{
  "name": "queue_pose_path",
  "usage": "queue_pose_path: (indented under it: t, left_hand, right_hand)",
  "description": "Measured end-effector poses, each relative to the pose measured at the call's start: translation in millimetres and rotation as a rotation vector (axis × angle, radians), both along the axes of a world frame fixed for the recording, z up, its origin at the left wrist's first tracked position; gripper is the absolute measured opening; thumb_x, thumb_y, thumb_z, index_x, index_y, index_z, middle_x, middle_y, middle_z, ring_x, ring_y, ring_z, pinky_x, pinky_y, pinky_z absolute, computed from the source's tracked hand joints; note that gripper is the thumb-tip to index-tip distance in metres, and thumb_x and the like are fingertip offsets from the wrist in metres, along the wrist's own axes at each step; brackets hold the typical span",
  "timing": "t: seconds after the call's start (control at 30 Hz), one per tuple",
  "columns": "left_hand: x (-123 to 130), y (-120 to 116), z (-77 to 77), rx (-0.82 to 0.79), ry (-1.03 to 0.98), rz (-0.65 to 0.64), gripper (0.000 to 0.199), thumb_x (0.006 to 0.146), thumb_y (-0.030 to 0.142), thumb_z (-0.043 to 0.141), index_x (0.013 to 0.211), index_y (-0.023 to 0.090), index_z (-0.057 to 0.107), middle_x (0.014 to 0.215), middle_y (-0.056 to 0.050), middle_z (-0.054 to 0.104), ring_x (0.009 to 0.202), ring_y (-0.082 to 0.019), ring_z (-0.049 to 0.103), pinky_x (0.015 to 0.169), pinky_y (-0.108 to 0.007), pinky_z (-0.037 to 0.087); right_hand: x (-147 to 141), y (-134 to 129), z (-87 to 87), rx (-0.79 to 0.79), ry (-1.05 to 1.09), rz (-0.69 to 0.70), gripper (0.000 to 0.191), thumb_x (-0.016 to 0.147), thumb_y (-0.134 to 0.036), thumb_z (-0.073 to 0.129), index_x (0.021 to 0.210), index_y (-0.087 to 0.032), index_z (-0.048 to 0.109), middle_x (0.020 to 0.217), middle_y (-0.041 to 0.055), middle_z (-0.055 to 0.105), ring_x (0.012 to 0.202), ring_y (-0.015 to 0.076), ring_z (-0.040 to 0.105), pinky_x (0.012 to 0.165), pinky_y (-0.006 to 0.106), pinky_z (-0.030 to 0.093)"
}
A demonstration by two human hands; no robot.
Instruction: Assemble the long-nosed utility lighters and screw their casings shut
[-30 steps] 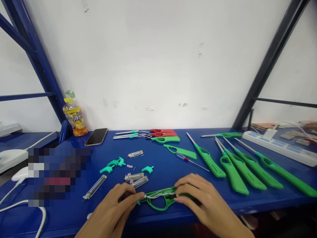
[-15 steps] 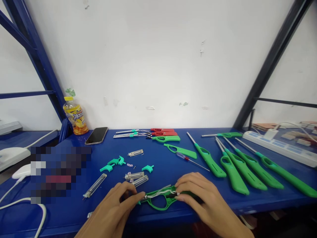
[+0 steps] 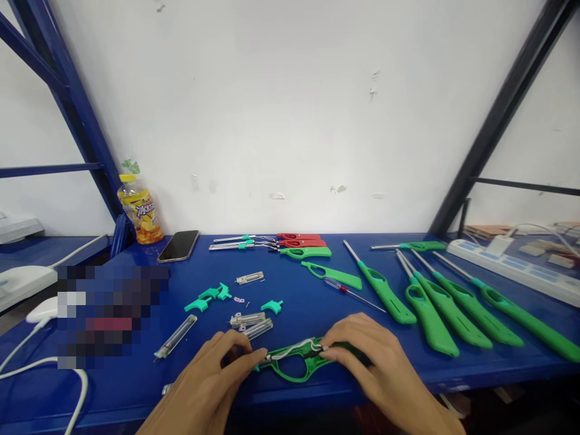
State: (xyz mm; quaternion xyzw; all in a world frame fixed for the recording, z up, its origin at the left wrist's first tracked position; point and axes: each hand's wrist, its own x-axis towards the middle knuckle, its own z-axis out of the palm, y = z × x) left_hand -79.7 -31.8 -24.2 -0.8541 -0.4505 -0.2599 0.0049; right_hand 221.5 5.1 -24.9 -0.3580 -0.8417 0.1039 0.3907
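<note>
A green lighter handle half (image 3: 290, 376), its inside facing up, lies at the table's front edge between my hands. White wires (image 3: 294, 348) run along it above the trigger loop. My left hand (image 3: 217, 374) pinches its left end, where a bit of teal plastic shows under the fingers. Over the right part, my right hand (image 3: 371, 362) is closed, thumb and fingertips on a small black piece (image 3: 317, 350) at the wire ends. The palm hides the rest of the handle. Just beyond my left hand lie clear fuel tanks (image 3: 257, 329), and a teal trigger (image 3: 272, 306) is nearby.
Several assembled green lighters (image 3: 462, 308) lie on the right, near a power strip (image 3: 512, 263). A screwdriver (image 3: 344, 290) touches a green handle shell (image 3: 338, 277). Red handles (image 3: 299, 243) line the back. A phone (image 3: 179, 246) and drink bottle (image 3: 140, 211) stand back left.
My right fingertips have shifted slightly at the black piece, and the white wires now lie in a higher bend inside the handle. My left hand keeps its pinch.
</note>
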Motion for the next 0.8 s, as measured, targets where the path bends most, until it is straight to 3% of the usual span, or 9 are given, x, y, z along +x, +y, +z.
queue_pose_path:
  t: [0.4, 0.6, 0.8]
  left_hand:
    - [-3, -1, -5.6, -0.004, 0.067, 0.014, 0.056, 0.093, 0.006, 0.045, 0.134, 0.036, 0.069, 0.125, -0.003, 0.073, 0.105, -0.019, 0.077, 0.097, -0.03, 0.063]
    - [-7, -3, -12.6, 0.058, 0.061, 0.007, 0.078, 0.082, -0.001, 0.042, 0.145, 0.042, 0.06, 0.13, 0.0, 0.074, 0.115, -0.022, 0.076, 0.105, -0.039, 0.059]
    - [-3, -7, -12.7, 0.02, 0.101, 0.069, 0.08, 0.082, -0.005, 0.038, 0.142, 0.042, 0.062, 0.132, 0.0, 0.072, 0.119, -0.022, 0.074, 0.11, -0.044, 0.057]
  right_hand:
    - [3, -1, -8.2, -0.17, -0.031, -0.016, 0.011, 0.107, -0.031, 0.065, 0.099, -0.029, 0.071, 0.096, -0.0033, 0.079, 0.086, 0.0198, 0.071, 0.081, 0.033, 0.049]
    - [3, -2, -7.3, -0.22, -0.03, -0.01, 0.009, 0.106, -0.026, 0.067, 0.098, -0.029, 0.069, 0.095, -0.005, 0.077, 0.089, 0.0189, 0.068, 0.085, 0.033, 0.047]
    - [2, -4, -4.4, -0.251, -0.054, -0.006, 0.009, 0.106, -0.026, 0.067, 0.097, -0.027, 0.068, 0.096, -0.0044, 0.076, 0.091, 0.019, 0.067, 0.087, 0.034, 0.045]
